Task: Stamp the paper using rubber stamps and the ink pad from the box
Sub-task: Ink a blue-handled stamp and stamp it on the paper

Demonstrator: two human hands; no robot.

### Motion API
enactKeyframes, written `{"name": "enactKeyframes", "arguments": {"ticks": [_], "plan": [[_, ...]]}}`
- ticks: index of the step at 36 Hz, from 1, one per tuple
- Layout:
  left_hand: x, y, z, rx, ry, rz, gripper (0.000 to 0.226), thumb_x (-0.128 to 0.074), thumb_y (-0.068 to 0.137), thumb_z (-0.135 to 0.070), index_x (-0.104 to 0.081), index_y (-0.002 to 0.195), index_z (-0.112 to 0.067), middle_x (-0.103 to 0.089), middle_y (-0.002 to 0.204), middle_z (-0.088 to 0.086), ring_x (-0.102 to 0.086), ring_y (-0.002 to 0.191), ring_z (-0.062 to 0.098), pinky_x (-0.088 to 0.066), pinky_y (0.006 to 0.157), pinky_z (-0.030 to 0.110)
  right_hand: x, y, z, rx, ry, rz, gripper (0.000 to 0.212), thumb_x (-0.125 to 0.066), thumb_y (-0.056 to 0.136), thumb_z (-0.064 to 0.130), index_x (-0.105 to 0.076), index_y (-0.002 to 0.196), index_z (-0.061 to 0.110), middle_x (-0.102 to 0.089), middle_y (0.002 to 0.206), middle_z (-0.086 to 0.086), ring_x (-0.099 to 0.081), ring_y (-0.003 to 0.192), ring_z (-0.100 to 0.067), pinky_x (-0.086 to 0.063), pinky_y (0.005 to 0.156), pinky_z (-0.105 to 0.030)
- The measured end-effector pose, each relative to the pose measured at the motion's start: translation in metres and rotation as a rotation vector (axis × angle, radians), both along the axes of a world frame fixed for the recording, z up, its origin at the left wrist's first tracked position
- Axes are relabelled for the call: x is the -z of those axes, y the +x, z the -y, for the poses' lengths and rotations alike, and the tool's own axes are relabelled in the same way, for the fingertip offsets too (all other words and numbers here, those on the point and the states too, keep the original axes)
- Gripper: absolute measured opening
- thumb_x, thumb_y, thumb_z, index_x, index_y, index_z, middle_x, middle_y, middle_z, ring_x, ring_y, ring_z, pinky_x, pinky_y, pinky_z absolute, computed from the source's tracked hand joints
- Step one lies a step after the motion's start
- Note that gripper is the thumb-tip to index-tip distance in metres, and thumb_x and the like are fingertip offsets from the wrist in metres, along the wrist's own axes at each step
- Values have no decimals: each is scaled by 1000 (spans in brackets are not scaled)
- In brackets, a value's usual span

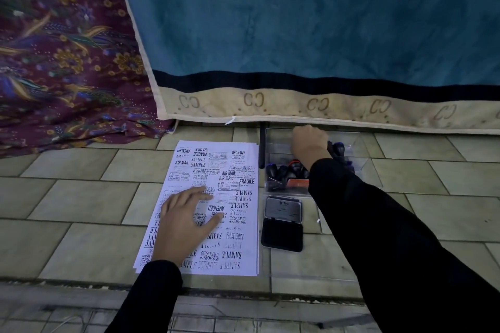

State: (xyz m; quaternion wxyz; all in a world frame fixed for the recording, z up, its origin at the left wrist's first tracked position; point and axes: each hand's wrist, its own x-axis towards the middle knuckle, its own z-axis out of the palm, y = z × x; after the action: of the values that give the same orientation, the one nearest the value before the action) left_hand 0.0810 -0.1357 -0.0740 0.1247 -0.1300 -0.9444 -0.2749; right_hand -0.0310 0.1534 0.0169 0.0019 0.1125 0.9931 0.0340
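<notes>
left hand (pixel 184 222) spread wide, flat on the paper (pixel 239 249); right hand (pixel 309 143) down in the box (pixel 278 143) at right, grip hidden

One paper stack (pixel 243 224), one ink pad (pixel 282 224), one box (pixel 276 135), at least four rubber stamps (pixel 282 171).

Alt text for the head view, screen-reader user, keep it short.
A person's right hand reaches into a clear box of rubber stamps on a tiled floor; whether it grips one is hidden. The left hand rests flat on paper covered in stamped words, and an open ink pad lies beside the paper, nearer than the box.
</notes>
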Motion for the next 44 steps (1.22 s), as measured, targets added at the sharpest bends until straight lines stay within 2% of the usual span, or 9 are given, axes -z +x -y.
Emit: {"name": "enactKeyframes", "arguments": {"ticks": [5, 9, 12, 14, 20, 25, 30, 37, 44], "plan": [[0, 0, 1, 2, -1, 0, 48, -53, 74, -70, -59, 112, -41, -46, 130, -29, -33, 119, -8, -19, 114, 36, -3, 0, -1, -5, -80, -64, 19, -54, 84, 2, -61, 101, 8, -64, 105, -13, -61, 98, -32, -46, 76, -36], [0, 0, 0, -1, -9, 2, 50, -51, 74, -70, -60, 113, -39, -45, 131, -28, -32, 119, -8, -16, 113, 32, -2, 3, -8, -36, -428, -286, 15, -59, 80, 3, -59, 94, 9, -62, 97, -13, -61, 87, -32, -46, 65, -32], [-1, 0, 0, -1, -12, 5, 51, -48, 76, -70, -60, 114, -38, -45, 131, -28, -32, 120, -7, -17, 113, 33, -8, 18, -8, -71, -692, -424, 19, -63, 78, 4, -59, 97, 9, -60, 99, -10, -58, 83, -21, -44, 66, -27], [-1, 1, 0, 0, -8, 11, 50, -46, 78, -69, -60, 114, -38, -44, 131, -28, -33, 121, -5, -19, 113, 35, -12, 37, -3, -101, -771, -488, 24, -65, 79, 7, -61, 102, 11, -58, 101, -8, -54, 77, -15, -42, 68, -21], [-1, 1, 0, 5, -18, 6, 50, -46, 78, -70, -60, 115, -38, -44, 132, -27, -30, 120, -8, -15, 113, 32, -7, 114, 19, -149, -927, -484, 17, -73, 78, 14, -66, 93, 11, -61, 91, -4, -59, 69, -9, -51, 67, -16], [-2, 2, 0, 10, -13, 0, 51, -47, 78, -69, -60, 115, -37, -43, 130, -28, -32, 120, -7, -12, 111, 28, 13, 167, 34, -174, -961, -439, 22, -76, 75, 15, -65, 94, 17, -60, 81, 8, -58, 73, -4, -43, 58, -5], [-1, 1, -1, 7, -18, 18, 52, -46, 76, -69, -60, 114, -36, -47, 131, -25, -39, 123, 3, -17, 110, 30, 26, 186, 33, -258, -893, -452, 20, -76, 76, 17, -62, 89, 22, -59, 84, 8, -57, 66, -7, -47, 61, -14], [-3, 1, 0, 6, -22, 39, 52, -46, 76, -69, -60, 114, -37, -48, 131, -24, -40, 124, 5, -18, 110, 31, 29, 189, 33, -310, -862, -437, 19, -77, 75, 16, -62, 86, 20, -56, 84, 9, -56, 64, -9, -48, 61, -21], [-4, 2, -1, 5, -7, 41, 52, -46, 76, -69, -60, 114, -37, -46, 132, -26, -38, 124, 2, -17, 113, 33, 32, 192, 34, -349, -840, -386, 21, -77, 76, 19, -65, 93, 18, -58, 91, 8, -57, 66, -7, -49, 64, -21]]}}
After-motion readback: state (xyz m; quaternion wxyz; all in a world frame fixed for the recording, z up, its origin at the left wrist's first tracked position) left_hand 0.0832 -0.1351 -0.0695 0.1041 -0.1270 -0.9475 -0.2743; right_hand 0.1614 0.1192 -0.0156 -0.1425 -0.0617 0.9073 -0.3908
